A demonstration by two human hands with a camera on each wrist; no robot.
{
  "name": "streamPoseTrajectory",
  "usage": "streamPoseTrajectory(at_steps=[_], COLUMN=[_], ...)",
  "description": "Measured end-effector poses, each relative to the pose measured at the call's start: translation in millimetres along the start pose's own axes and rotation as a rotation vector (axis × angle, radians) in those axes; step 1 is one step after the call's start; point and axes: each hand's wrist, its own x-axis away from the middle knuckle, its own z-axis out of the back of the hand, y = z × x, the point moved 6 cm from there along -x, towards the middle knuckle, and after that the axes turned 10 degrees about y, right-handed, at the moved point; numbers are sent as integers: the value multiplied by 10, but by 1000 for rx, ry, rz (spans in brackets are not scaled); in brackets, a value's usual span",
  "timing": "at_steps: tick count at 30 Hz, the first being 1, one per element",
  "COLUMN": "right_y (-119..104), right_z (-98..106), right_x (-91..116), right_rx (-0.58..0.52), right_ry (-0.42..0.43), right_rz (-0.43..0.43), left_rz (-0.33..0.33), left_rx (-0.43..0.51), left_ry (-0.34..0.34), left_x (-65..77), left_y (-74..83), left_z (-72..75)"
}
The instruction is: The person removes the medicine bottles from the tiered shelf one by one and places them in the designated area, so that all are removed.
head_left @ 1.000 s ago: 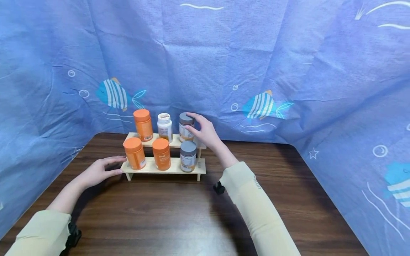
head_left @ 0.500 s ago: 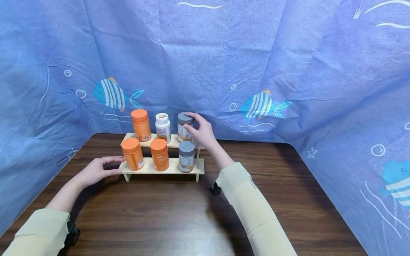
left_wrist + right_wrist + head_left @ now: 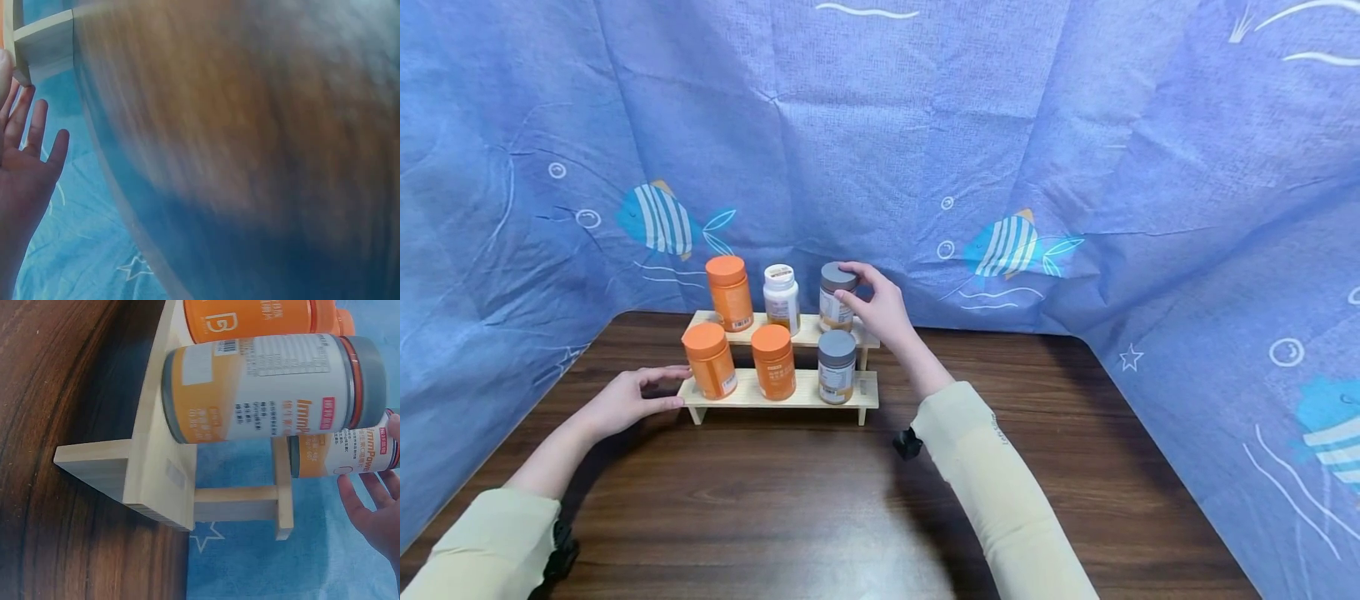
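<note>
A cylindrical white-and-orange jar with a grey lid [image 3: 832, 305] stands upright at the right end of the upper step of a two-step pale wooden rack [image 3: 807, 386], a little of the board extending past it. A second grey-lidded jar [image 3: 836, 372] sits just in front on the lower step; a white plastic bottle [image 3: 782, 302] is beside it to the left, with a gap between.

The right hand [image 3: 882, 309] comes in from the right and grips the first jar near its lid, thumb in front. The left hand [image 3: 623, 403], well apart from that jar, touches the rack's left end with fingers extended, near the orange jars.

Dark wood-grain tabletop [image 3: 820, 492] stretches wide in front of the rack and to its right, with less width to its left. Close behind the rack, the table's far edge meets a blue fish-print cloth [image 3: 880, 150].
</note>
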Motion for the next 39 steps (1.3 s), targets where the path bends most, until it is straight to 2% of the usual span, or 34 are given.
streamPoseTrajectory(at_steps=[14, 24, 34, 39], right_y=[-85, 13, 174, 104], right_z=[345, 659, 917, 1018], right_x=[-27, 69, 149, 240], right_rx=[-70, -127, -137, -127], right_ry=[28, 18, 11, 5], right_rz=[8, -33, -70, -65], left_rz=[-29, -35, -51, -41], left_rx=[-37, -54, -34, -52], left_ry=[1, 3, -3, -6], left_x=[11, -13, -54, -30], left_y=[-5, 7, 30, 13], left_z=[11, -4, -8, 22])
